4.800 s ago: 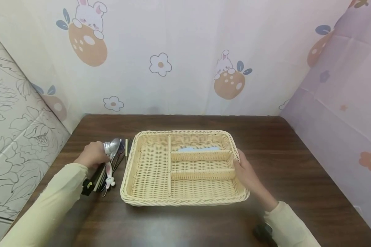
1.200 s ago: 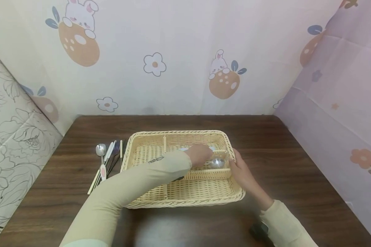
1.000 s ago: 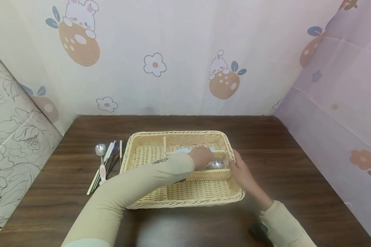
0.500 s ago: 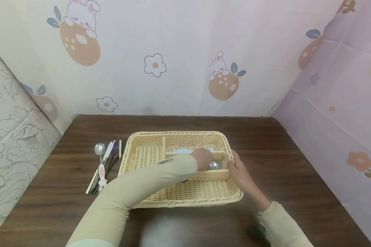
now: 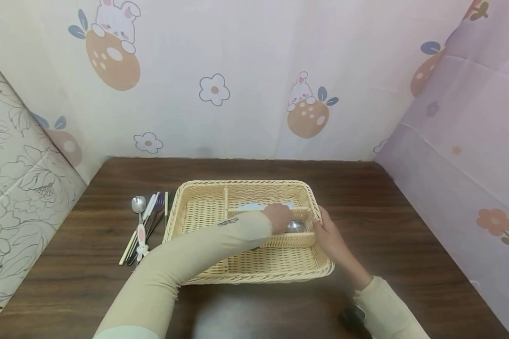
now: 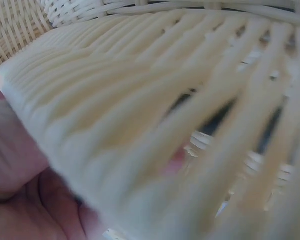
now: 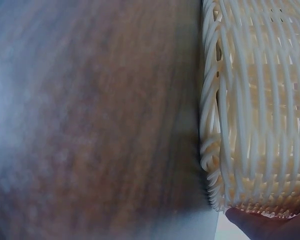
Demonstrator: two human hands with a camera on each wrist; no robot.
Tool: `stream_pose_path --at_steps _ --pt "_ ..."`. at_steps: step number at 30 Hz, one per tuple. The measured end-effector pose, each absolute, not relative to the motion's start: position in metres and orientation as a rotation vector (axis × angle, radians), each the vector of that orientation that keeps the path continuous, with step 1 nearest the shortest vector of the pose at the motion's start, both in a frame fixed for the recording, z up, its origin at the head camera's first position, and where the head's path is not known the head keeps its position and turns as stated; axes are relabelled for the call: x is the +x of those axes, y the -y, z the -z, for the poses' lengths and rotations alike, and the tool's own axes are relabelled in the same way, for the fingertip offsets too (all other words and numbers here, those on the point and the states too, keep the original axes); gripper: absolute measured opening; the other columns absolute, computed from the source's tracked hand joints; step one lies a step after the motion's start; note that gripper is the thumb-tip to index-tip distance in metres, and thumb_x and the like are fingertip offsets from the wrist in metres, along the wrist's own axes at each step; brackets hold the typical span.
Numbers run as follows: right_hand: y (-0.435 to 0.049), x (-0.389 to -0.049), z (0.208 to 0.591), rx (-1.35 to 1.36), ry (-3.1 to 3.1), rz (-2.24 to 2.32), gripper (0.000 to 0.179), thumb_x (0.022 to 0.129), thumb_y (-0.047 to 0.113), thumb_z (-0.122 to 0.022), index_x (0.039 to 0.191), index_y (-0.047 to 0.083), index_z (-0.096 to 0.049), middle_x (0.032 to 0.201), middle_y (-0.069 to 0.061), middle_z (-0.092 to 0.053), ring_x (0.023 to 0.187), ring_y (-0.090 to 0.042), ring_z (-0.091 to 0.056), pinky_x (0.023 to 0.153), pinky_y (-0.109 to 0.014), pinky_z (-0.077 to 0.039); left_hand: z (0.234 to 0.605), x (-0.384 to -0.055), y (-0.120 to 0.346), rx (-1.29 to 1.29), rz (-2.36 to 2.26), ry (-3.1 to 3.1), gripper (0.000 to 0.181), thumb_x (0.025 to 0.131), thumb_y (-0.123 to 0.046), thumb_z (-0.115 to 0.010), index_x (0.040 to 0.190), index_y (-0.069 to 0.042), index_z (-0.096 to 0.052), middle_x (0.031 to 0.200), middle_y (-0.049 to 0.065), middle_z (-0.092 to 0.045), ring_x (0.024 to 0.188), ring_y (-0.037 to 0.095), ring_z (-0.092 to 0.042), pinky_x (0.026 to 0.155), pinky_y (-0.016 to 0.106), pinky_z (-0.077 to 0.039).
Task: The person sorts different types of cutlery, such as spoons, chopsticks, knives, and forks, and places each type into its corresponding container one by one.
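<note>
A woven basket [image 5: 203,278] with several compartments sits on the table. My left hand [image 5: 278,218] reaches into its middle right compartment, fingers curled low behind the woven divider [image 6: 105,115]. From under the hand the round metal bowl of a spoon [image 5: 296,227] sticks out to the right; the handle is hidden by the hand and sleeve. My right hand [image 5: 328,235] grips the basket's right end, thumb at the rim and fingers outside. In the right wrist view, part of that hand [image 7: 262,225] shows at the basket's lower edge.
Left of the basket lies a pile of cutlery: a spoon [image 5: 138,204], a purple-tinted fork [image 5: 159,201], several long thin handles and a rabbit-shaped handle [image 5: 142,242]. A pale blue item [image 5: 251,206] lies in the back compartment. A patterned curtain [image 5: 254,117] hangs behind the table.
Since the earliest frame, my left hand has moved from the cutlery pile into the basket, bringing a spoon. Over the last second it shifts only slightly right. The right hand stays on the basket.
</note>
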State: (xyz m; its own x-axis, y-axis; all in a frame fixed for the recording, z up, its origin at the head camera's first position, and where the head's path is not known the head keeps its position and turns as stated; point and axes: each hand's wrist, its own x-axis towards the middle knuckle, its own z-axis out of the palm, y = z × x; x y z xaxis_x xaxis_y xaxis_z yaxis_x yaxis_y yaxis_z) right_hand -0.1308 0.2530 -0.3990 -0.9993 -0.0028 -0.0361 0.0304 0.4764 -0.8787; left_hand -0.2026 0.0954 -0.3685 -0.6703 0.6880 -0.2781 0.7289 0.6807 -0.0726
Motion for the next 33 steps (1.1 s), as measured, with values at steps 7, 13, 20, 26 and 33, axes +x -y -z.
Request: stream_pose_path --at_steps 7,13,20,26,33 --pt "-0.257 -0.130 0.402 0.031 -2.654 1.618 0.051 0.103 0.013 -0.030 0.150 0.003 -0.012 0.146 -0.030 -0.028 0.128 -0.042 -0.037 0.106 -0.053 -0.026 0.353 -0.201 -0.086 1.229 0.106 -2.728 0.010 0.090 -0.013 -0.062 0.098 -0.013 -0.068 0.084 -0.002 -0.064 0.072 0.010 -0.058 0.062 0.021 -0.049" --pt "-0.257 -0.129 0.399 0.036 -2.644 1.619 0.052 0.103 0.015 -0.030 0.150 0.004 -0.011 0.146 -0.031 -0.028 0.127 -0.043 -0.038 0.105 -0.053 -0.028 0.320 -0.202 -0.053 1.158 -0.256 -2.726 0.015 0.086 0.007 -0.057 0.088 -0.007 -0.062 0.078 0.000 -0.058 0.070 0.012 -0.053 0.067 0.021 -0.047" --pt "-0.253 -0.129 0.399 0.020 -2.639 1.626 0.052 0.103 0.014 -0.029 0.150 0.002 -0.010 0.146 -0.031 -0.028 0.128 -0.044 -0.037 0.105 -0.053 -0.027 0.287 -0.223 0.020 0.830 -0.203 -2.892 0.026 0.077 0.011 -0.052 0.066 -0.012 -0.049 0.061 -0.001 -0.048 0.055 0.013 -0.044 0.052 0.026 -0.046" --pt "-0.252 -0.130 0.400 0.045 -2.663 1.600 0.052 0.103 0.014 -0.030 0.150 0.001 -0.012 0.147 -0.031 -0.027 0.130 -0.043 -0.034 0.106 -0.054 -0.024 0.286 -0.237 0.110 0.631 -0.377 -2.928 0.033 0.071 0.015 -0.046 0.056 -0.014 -0.040 0.053 -0.003 -0.036 0.047 0.011 -0.031 0.043 0.023 -0.032" --pt "-0.255 -0.132 0.401 0.041 -2.660 1.576 0.054 0.103 0.014 -0.029 0.151 0.002 -0.007 0.148 -0.031 -0.024 0.132 -0.044 -0.031 0.108 -0.054 -0.021 0.320 -0.230 0.187 0.457 -0.426 -2.913 0.035 0.073 0.007 -0.055 0.052 -0.014 -0.036 0.048 -0.004 -0.030 0.043 0.010 -0.028 0.041 0.024 -0.028"
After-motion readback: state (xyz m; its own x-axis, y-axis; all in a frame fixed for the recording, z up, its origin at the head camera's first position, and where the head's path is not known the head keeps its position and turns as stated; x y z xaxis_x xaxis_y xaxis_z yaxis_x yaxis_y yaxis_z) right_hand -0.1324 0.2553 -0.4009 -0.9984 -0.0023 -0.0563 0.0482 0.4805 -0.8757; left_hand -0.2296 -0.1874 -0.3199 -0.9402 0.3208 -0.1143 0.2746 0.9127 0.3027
